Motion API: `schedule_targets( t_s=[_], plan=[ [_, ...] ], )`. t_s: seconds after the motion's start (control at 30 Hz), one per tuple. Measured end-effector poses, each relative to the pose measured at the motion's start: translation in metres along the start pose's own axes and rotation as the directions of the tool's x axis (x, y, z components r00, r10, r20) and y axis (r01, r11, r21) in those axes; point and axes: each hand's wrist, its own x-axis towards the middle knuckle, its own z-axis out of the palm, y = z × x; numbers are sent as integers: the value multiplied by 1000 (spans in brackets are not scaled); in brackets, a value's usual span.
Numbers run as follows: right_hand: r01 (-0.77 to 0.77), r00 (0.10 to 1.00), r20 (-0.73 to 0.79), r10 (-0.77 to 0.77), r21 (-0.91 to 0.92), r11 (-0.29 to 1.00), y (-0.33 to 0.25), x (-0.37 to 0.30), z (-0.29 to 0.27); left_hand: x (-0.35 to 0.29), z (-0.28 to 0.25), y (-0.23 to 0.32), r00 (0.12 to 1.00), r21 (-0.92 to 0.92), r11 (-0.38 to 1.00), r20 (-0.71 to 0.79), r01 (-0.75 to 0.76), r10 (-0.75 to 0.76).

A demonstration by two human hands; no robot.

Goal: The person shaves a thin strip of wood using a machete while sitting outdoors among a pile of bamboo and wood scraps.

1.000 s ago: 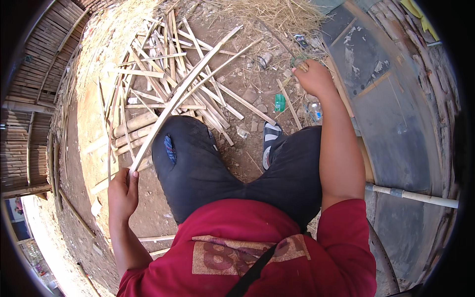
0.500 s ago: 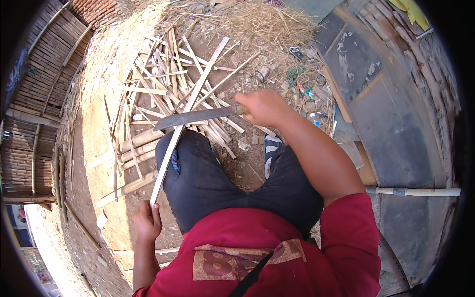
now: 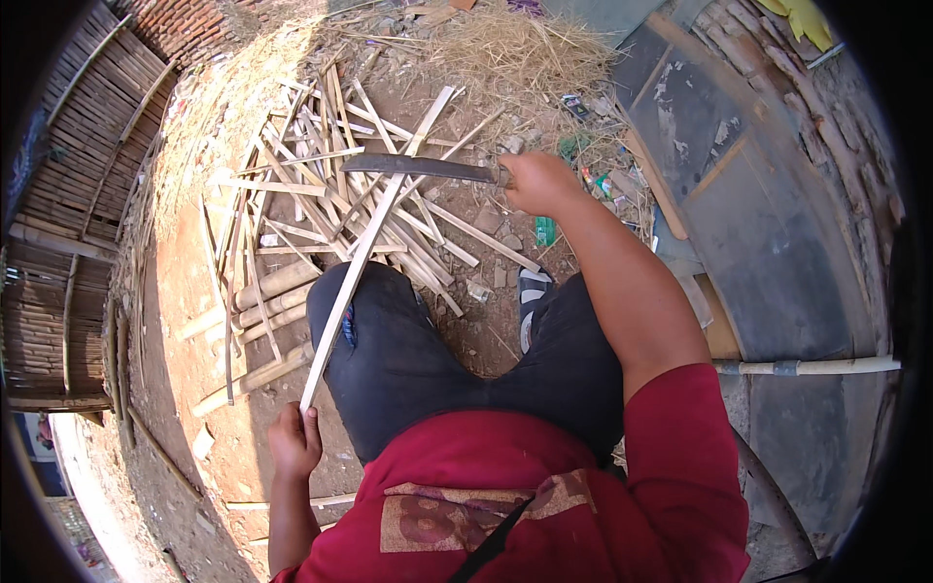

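Left hand clamped on pale strip's near end, strip slanting far-right past my knee. Right hand gripping machete, blade crosswise over far stretch, tbh can't tell if touching.

Left hand down low, thumb on top, pinching the near end of a long pale strip that slants up past the left thigh! Right hand out front, fist round the handle of a big knife, its dark blade pointing left and crossing the strip towards the far end; contact there is hard to call. Beyond, a criss-cross pile of sticks, round poles beside the left knee, straw further off, dark board at right.
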Motion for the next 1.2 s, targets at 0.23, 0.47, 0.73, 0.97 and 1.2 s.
schedule_targets(
  t_s=[0.23, 0.47, 0.73, 0.97, 1.2],
  plan=[
    [308, 949, 88, -301, -82, 948, -46, -17, -3, 11, 2, 15, 1000, -5, 1000, 15, 2, -2],
    [-23, 993, -116, 28, 43, 999, 18, -3, -7, 16, 2, 4, 997, -52, 997, 48, -53, 56],
    [298, 953, 85, -291, -81, 951, -35, -19, -20, 13, 10, 15, 996, -91, 992, 21, -86, 88],
    [-328, 847, -374, 379, 194, 924, 57, -13, -26, 5, 0, 1, 995, -206, 978, 93, -9, 29],
    [189, 982, -4, -189, 21, 982, -8, -27, -35, 13, 14, 7, 996, -191, 981, 75, -38, 53]
  ],
)
